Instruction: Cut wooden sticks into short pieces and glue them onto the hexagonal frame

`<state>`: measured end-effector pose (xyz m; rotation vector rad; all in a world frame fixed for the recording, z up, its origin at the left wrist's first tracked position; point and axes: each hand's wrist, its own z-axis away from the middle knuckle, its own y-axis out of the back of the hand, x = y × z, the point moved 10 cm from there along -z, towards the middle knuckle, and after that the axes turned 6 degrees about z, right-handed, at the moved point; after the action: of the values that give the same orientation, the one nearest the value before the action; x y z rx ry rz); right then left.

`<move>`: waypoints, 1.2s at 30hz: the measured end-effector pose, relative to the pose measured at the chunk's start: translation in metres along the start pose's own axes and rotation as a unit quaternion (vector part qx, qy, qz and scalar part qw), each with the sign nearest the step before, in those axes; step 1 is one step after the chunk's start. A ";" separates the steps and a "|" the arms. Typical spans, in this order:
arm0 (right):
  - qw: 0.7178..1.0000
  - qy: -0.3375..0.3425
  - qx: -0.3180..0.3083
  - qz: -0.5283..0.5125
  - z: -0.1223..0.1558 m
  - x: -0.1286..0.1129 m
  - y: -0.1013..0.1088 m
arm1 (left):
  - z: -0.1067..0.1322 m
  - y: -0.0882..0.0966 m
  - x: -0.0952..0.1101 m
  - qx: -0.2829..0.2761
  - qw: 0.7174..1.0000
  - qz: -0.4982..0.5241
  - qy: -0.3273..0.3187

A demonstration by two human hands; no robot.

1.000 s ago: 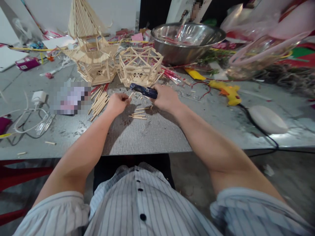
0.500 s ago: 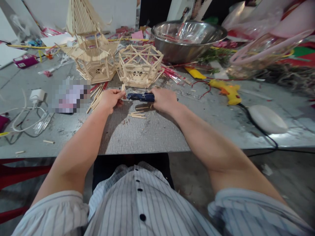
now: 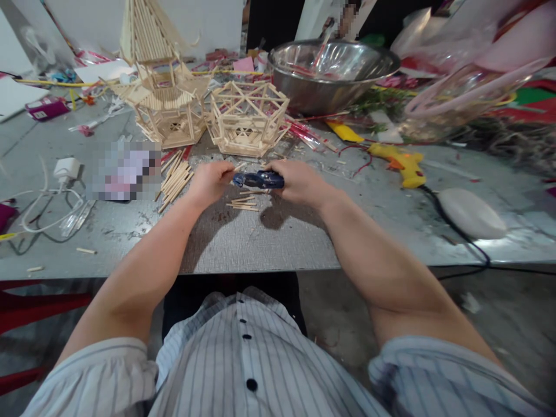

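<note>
My right hand (image 3: 302, 182) is wrapped round a dark blue hand tool (image 3: 258, 180), whose exact kind I cannot make out. The tool lies level above the table and points left. At its tip my left hand (image 3: 212, 184) is closed, fingers pinching a thin wooden stick (image 3: 240, 167); most of the stick is hidden. Beneath the tool rests a small group of short sticks (image 3: 243, 204). Beside my left hand lies a loose pile of longer sticks (image 3: 176, 180). Behind both hands stands an open stick frame (image 3: 248, 119), with a taller stick pagoda (image 3: 169, 110) to its left.
A steel bowl (image 3: 321, 81) stands at the back. To the right lie a yellow glue gun (image 3: 402, 165), its black cord and a white oval object (image 3: 471, 212). A blurred-out phone-like object (image 3: 125, 171) and a white charger (image 3: 66, 169) with cables lie left. The table's front edge is close.
My left hand has moved right, up to the tool's tip, uncovering more of the stick pile. The tool and right hand have shifted slightly right.
</note>
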<state>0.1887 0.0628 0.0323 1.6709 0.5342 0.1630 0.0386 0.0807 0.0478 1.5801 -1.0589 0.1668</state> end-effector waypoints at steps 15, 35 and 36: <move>0.968 -0.006 0.192 -0.159 0.011 0.008 0.034 | 0.011 -0.029 0.001 -0.150 0.969 0.155 0.120; 0.794 -0.114 0.255 -0.540 0.010 0.031 0.017 | 0.033 -0.058 0.022 -0.184 0.816 0.478 0.269; 0.801 -0.113 0.259 -0.528 0.010 0.032 0.018 | 0.032 -0.058 0.023 -0.184 0.815 0.480 0.266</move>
<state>0.2252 0.0661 0.0413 1.6201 1.3251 -1.0757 0.0781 0.0367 0.0102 0.4665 -1.2399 0.9693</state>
